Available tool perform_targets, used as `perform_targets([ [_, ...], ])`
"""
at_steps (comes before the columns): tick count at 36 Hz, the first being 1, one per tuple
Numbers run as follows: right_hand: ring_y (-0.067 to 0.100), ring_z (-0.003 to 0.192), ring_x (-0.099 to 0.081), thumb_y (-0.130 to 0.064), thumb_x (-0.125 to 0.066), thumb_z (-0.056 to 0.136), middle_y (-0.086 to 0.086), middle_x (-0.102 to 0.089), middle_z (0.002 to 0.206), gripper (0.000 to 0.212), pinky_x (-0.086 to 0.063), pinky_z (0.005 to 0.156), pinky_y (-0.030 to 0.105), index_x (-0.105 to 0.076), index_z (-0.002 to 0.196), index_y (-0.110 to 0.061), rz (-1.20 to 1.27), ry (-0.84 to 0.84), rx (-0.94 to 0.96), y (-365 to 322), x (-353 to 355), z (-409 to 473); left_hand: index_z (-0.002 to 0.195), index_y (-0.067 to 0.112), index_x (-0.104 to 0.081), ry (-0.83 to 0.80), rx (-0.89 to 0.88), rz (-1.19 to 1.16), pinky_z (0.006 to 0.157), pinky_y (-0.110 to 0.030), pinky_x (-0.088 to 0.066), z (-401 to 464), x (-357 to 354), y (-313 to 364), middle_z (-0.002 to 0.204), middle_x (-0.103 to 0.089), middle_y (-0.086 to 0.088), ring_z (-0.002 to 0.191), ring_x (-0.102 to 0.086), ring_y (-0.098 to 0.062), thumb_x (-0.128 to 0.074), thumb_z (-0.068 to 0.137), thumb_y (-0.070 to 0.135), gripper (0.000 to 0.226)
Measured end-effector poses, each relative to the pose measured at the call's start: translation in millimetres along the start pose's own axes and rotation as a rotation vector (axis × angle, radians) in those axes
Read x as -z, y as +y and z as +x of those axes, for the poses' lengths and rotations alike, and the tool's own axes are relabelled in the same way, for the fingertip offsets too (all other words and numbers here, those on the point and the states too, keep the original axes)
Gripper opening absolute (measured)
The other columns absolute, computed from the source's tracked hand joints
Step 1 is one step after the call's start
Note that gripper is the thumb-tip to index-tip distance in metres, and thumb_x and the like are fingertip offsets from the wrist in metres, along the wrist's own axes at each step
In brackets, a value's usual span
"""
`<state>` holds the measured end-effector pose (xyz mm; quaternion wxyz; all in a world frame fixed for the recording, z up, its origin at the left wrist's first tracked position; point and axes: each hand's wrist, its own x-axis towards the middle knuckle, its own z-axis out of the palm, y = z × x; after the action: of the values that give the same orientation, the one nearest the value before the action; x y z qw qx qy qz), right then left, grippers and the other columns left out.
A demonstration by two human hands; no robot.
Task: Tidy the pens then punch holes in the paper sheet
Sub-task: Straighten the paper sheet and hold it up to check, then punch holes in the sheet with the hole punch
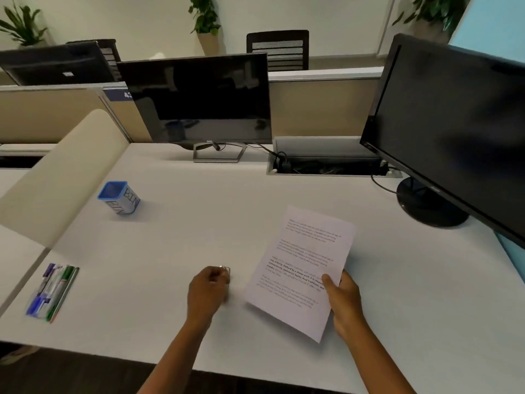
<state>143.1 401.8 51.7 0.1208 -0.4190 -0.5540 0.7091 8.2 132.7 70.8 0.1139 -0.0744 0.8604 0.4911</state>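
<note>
A printed paper sheet point(301, 268) is lifted at a slant over the white desk point(199, 223). My right hand point(345, 302) pinches its lower right edge, thumb on top. My left hand point(208, 288) rests on the desk just left of the sheet, with its fingers curled round a small shiny metal thing point(225, 268) that I cannot make out. Several pens and markers point(52, 291) lie side by side near the desk's left front corner. A blue pen holder marked BIN point(119, 197) stands at the back left; its inside is hidden. No hole punch is in view.
A dark monitor point(199, 100) stands at the back centre and a larger one point(454, 132) on the right, with its round base point(426, 206) on the desk. An open cable tray point(326, 163) lies between them. A beige divider point(56, 180) borders the left side.
</note>
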Motion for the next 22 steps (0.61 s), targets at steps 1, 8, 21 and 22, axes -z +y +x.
perform_targets([
  [1,0.015,0.098,-0.075,-0.018,-0.065,0.104,-0.012,-0.077,0.112,0.025,-0.061,0.061,0.022,-0.068,0.122,-0.034,-0.021,-0.013,-0.002,1,-3,-1,0.09,0.028,-0.074,0.051,-0.028,0.054,0.062,-0.035,-0.059,6,8,-2,0.081,-0.077,0.007,0.073,-0.074,-0.017,-0.073,0.094,0.027,0.005],
  [8,0.016,0.098,-0.076,-0.022,-0.065,0.103,-0.01,-0.078,0.113,0.023,-0.065,0.072,0.03,-0.069,0.123,-0.034,-0.161,-0.115,-0.033,8,-25,-5,0.111,0.027,-0.07,-0.064,0.043,0.108,0.072,-0.024,-0.051,33,36,-19,0.103,-0.073,0.008,0.091,-0.07,-0.013,-0.073,0.094,0.036,0.019],
  [21,0.02,0.1,-0.078,-0.022,-0.066,0.103,-0.005,-0.078,0.116,0.027,-0.065,0.088,0.048,-0.068,0.129,-0.03,-0.256,-0.232,-0.101,22,-50,-9,0.122,0.013,-0.073,-0.272,0.113,0.056,0.097,-0.046,-0.059,48,41,-26,0.11,-0.074,-0.004,0.104,-0.07,-0.027,-0.069,0.099,0.016,0.023],
  [22,0.021,0.1,-0.078,-0.022,-0.066,0.103,-0.005,-0.078,0.116,0.027,-0.064,0.089,0.049,-0.068,0.129,-0.029,-0.259,-0.234,-0.104,23,-51,-9,0.122,0.013,-0.073,-0.278,0.112,0.055,0.097,-0.046,-0.059,48,41,-25,0.11,-0.074,-0.003,0.104,-0.07,-0.026,-0.069,0.099,0.016,0.024],
])
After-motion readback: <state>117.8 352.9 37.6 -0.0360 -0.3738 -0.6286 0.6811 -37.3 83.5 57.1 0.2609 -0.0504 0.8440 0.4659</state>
